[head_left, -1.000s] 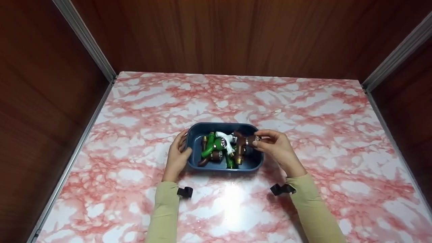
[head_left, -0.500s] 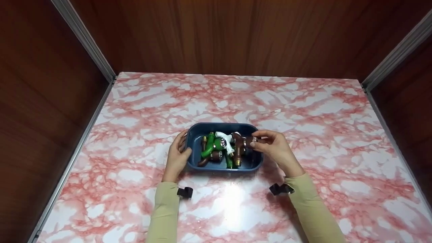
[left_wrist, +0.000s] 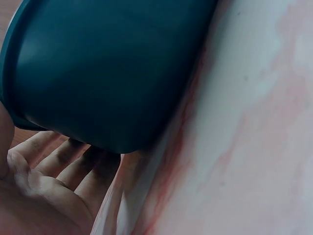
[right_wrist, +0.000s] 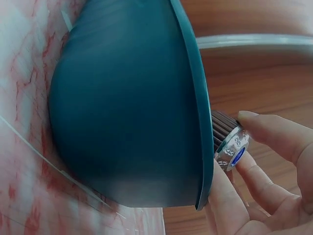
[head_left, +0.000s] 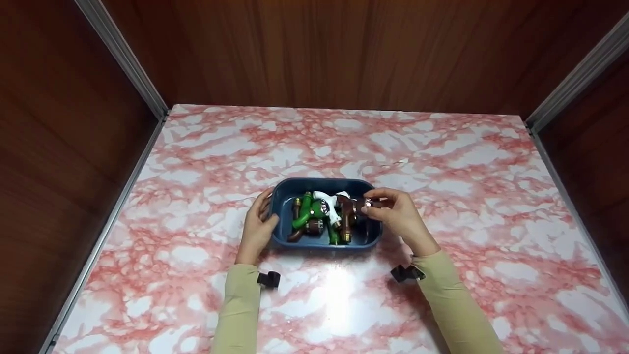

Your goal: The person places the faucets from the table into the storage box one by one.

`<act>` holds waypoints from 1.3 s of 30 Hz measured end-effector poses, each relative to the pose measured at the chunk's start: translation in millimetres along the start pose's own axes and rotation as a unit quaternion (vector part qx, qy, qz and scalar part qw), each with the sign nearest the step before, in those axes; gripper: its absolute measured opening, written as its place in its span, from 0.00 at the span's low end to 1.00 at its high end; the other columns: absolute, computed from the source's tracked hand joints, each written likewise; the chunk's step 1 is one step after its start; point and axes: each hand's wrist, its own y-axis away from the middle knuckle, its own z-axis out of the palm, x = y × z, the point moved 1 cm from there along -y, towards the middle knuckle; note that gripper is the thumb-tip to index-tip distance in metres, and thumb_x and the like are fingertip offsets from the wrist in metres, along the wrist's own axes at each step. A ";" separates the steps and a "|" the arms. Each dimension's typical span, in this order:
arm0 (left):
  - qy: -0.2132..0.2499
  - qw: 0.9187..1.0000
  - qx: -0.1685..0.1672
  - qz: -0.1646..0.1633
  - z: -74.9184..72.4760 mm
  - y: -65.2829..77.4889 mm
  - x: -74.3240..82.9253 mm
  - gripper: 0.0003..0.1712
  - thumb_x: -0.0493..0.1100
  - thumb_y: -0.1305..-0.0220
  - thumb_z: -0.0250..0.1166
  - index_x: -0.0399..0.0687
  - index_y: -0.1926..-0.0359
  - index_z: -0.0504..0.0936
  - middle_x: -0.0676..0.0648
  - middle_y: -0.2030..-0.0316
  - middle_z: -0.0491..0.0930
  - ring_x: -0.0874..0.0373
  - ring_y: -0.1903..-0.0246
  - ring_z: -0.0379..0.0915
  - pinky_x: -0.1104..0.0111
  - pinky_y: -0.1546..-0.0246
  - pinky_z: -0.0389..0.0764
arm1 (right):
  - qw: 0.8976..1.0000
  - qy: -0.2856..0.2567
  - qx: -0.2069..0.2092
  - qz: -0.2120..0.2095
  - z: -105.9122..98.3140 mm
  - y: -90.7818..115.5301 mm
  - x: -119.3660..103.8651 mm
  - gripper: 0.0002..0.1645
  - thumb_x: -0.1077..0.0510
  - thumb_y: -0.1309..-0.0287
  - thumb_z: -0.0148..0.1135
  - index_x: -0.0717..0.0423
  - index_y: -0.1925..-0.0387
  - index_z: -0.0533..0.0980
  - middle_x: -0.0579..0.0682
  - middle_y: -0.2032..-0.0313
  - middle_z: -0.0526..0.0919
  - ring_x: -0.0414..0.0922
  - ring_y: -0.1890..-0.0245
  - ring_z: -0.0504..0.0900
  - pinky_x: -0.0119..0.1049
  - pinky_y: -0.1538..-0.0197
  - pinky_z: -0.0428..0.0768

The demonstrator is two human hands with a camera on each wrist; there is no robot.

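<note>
A dark blue plastic basin (head_left: 324, 243) stands between the two hands and holds several taps. My left hand (head_left: 258, 226) holds its left end, thumb at the rim and fingers along the outer wall. My right hand (head_left: 400, 216) pinches the ribbed knob of a brown tap (head_left: 347, 216) at the right side of the basin. In the right wrist view the knob (right_wrist: 230, 139) has a silver end with a blue centre, just past the rim. Beside it lie a white tap (head_left: 331, 201), a green tap (head_left: 314, 209) and another brown tap (head_left: 313, 227), partly overlapping.
The basin rests on a red-and-white marbled table (head_left: 344, 142). Dark wood panels (head_left: 314, 54) rise at the back and on both sides, with metal strips (head_left: 123, 64) at the corners. Black wrist mounts (head_left: 269, 280) sit by both cuffs.
My right hand has shifted slightly left with the brown tap, which has settled in beside the white one. The left hand has stayed at the basin's end.
</note>
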 end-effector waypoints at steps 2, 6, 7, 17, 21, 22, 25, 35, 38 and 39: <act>-0.001 1.000 -0.002 -0.003 -0.4 -0.1 -0.1 0.36 0.21 0.45 0.50 0.31 0.32 0.62 0.31 0.38 0.66 0.43 0.37 0.61 0.56 0.36 0.62 | 1.000 0.016 -0.003 -0.004 0.0 -0.1 -1.9 0.22 0.69 0.51 0.69 0.72 0.52 0.77 0.63 0.57 0.79 0.47 0.61 0.81 0.31 0.62 0.82; -0.003 1.000 -0.005 -0.007 -0.6 0.0 -0.2 0.35 0.21 0.44 0.49 0.32 0.32 0.62 0.32 0.38 0.67 0.44 0.37 0.61 0.57 0.35 0.61 | 0.999 0.052 -0.013 -0.005 3.3 6.1 -18.4 0.21 0.70 0.50 0.68 0.74 0.52 0.76 0.63 0.54 0.77 0.52 0.58 0.79 0.29 0.64 0.80; -0.003 1.000 -0.002 -0.006 -0.9 -0.9 -4.2 0.36 0.21 0.44 0.49 0.33 0.32 0.62 0.33 0.38 0.67 0.45 0.37 0.61 0.58 0.36 0.61 | 0.998 0.057 -0.016 -0.004 4.3 7.8 -22.3 0.21 0.71 0.50 0.68 0.74 0.52 0.76 0.63 0.54 0.77 0.53 0.58 0.78 0.29 0.64 0.80; 0.000 1.000 0.000 -0.010 -0.2 0.9 0.1 0.36 0.21 0.45 0.50 0.33 0.32 0.63 0.32 0.38 0.67 0.44 0.37 0.62 0.58 0.36 0.62 | 0.997 0.073 -0.017 -0.005 6.8 13.0 -32.2 0.21 0.71 0.52 0.68 0.75 0.54 0.76 0.65 0.54 0.77 0.58 0.55 0.78 0.29 0.62 0.80; 0.003 1.000 0.000 -0.008 -0.2 0.7 0.3 0.36 0.21 0.45 0.50 0.31 0.32 0.62 0.31 0.39 0.67 0.43 0.37 0.62 0.58 0.36 0.63 | 0.998 0.052 -0.022 0.005 4.4 7.1 -21.3 0.22 0.72 0.52 0.68 0.76 0.53 0.75 0.66 0.54 0.76 0.58 0.56 0.78 0.38 0.61 0.84; 0.004 1.000 0.000 -0.008 -0.3 0.5 0.1 0.36 0.21 0.45 0.50 0.31 0.32 0.62 0.31 0.38 0.67 0.43 0.37 0.62 0.58 0.36 0.63 | 0.999 0.048 -0.023 0.008 3.6 5.4 -17.5 0.22 0.72 0.52 0.68 0.76 0.53 0.74 0.66 0.54 0.76 0.57 0.56 0.78 0.40 0.62 0.84; 0.004 1.000 0.002 -0.013 -0.7 0.0 0.1 0.36 0.21 0.45 0.50 0.32 0.32 0.62 0.32 0.38 0.67 0.45 0.37 0.61 0.58 0.36 0.62 | 0.999 0.048 -0.023 0.011 1.3 1.1 -7.8 0.22 0.72 0.50 0.67 0.75 0.52 0.73 0.66 0.54 0.77 0.56 0.56 0.79 0.41 0.63 0.84; 0.004 1.000 0.001 -0.019 -1.4 0.4 -0.4 0.36 0.22 0.44 0.50 0.34 0.32 0.63 0.34 0.39 0.68 0.46 0.37 0.62 0.61 0.36 0.63 | 0.998 0.050 -0.021 -0.030 6.0 13.1 -23.5 0.18 0.75 0.50 0.64 0.74 0.55 0.74 0.71 0.55 0.76 0.61 0.56 0.80 0.43 0.64 0.84; 0.004 1.000 0.001 -0.015 -1.1 0.4 -0.1 0.36 0.22 0.45 0.50 0.35 0.32 0.63 0.34 0.38 0.68 0.47 0.37 0.62 0.61 0.36 0.62 | 0.998 0.048 -0.012 -0.039 7.2 16.2 -26.3 0.18 0.75 0.50 0.64 0.76 0.55 0.74 0.71 0.56 0.76 0.62 0.56 0.80 0.42 0.64 0.84; 0.004 1.000 0.001 -0.013 -0.9 0.3 0.1 0.36 0.22 0.45 0.50 0.34 0.32 0.63 0.34 0.38 0.68 0.47 0.37 0.62 0.60 0.36 0.62 | 0.998 0.046 -0.008 -0.041 7.2 16.7 -26.1 0.18 0.75 0.50 0.64 0.77 0.55 0.74 0.71 0.56 0.76 0.62 0.55 0.80 0.42 0.64 0.84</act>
